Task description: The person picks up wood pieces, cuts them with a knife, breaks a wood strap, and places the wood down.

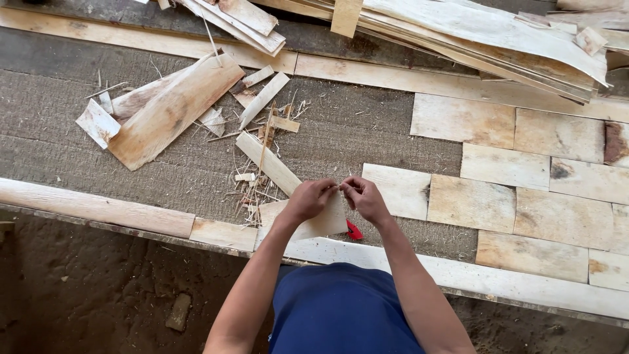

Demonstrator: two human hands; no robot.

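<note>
Both hands meet over the near edge of the grey mat. Left hand and right hand pinch a thin sliver between fingertips, both grasping it, too small to tell more. Just under them lies a pale veneer piece, a red tool poking out beside it. Laid veneer sheets spread right; scraps sit left; a stack up top.

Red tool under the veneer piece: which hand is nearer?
Right. The right hand is just above the red tool, slightly to its right; the left hand is up and to its left, over the veneer piece.
</note>
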